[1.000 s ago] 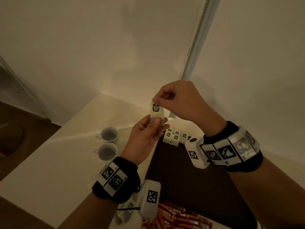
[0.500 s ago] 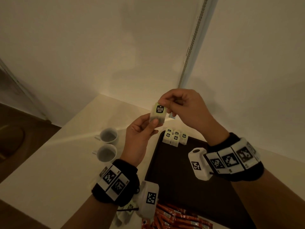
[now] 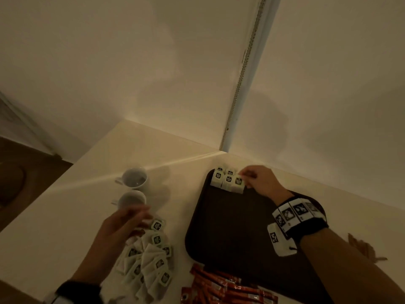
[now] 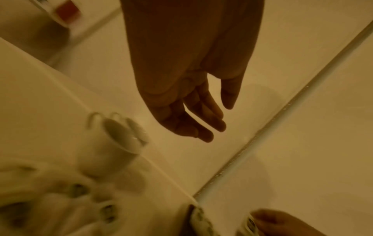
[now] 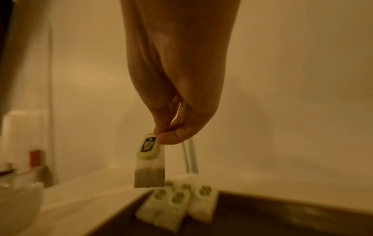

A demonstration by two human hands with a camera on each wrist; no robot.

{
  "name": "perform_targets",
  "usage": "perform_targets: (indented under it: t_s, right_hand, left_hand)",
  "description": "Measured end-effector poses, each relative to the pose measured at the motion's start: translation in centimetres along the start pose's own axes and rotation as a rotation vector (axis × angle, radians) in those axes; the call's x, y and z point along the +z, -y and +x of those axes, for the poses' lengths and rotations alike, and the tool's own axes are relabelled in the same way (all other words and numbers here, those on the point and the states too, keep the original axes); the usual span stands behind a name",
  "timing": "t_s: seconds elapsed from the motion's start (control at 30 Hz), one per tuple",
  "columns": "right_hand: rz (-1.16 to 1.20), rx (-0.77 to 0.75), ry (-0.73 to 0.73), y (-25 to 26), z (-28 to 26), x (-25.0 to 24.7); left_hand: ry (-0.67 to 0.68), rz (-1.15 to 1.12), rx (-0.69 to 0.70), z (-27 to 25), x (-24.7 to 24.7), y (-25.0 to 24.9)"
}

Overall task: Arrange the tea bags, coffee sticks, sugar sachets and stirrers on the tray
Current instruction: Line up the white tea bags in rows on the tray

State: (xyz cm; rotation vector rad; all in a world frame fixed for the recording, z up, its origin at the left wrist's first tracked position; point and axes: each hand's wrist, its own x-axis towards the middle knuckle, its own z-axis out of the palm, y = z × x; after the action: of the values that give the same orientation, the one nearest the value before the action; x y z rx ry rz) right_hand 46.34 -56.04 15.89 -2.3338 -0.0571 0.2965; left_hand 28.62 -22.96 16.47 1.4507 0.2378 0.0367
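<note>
Head view shows the hands have parted: the right hand (image 3: 259,182) now pinches the tea bag (image 5: 149,161) over the row at the tray (image 3: 230,233) corner. Left hand (image 3: 126,224), blurred but seemingly loose and empty, drops toward the loose tea bags (image 3: 146,257) for another, so placing continues

Two cups on a pale counter, in a corner

Two white cups (image 3: 134,179) stand side by side on the cream countertop (image 3: 54,216) — both upright, handles to the left. Behind them plain walls (image 3: 131,62) meet, with a beaded chain (image 3: 243,77) hanging down a pale strip (the wrist views are blurred) — dark wooden floor (image 3: 19,183) lies left
</note>
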Motion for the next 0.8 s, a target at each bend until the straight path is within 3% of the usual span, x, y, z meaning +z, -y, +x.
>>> perform_targets:
  t_s: [0.1, 0.2, 0.3, 0.5, 0.8]
  right_hand:
    - [-0.004, 0.149, 0.060, -3.7, 1.2, 1.3]
    - [-0.022, 0.204, 0.109, -5.9, 2.1, 2.2]
    - [-0.014, 0.237, 0.042, -7.0, 3.3, 2.7]
    - [-0.054, 0.236, -0.065, -7.5, 5.7, 3.0]
    - [-0.124, 0.218, -0.085, -7.3, 7.1, 3.1]
  left_hand:
    - [-0.097, 0.041, -0.144, -1.9, -3.6, 2.4]
    - [-0.192, 0.143, -0.282, -3.5, -6.9, 4.6]
    - [-0.249, 0.213, -0.379, -4.6, -8.8, 5.7]
    - [-0.268, 0.269, -0.497, -5.6, -11.3, 7.3]
    - [-0.281, 0.224, -0.564, -6.0, -12.2, 7.5]
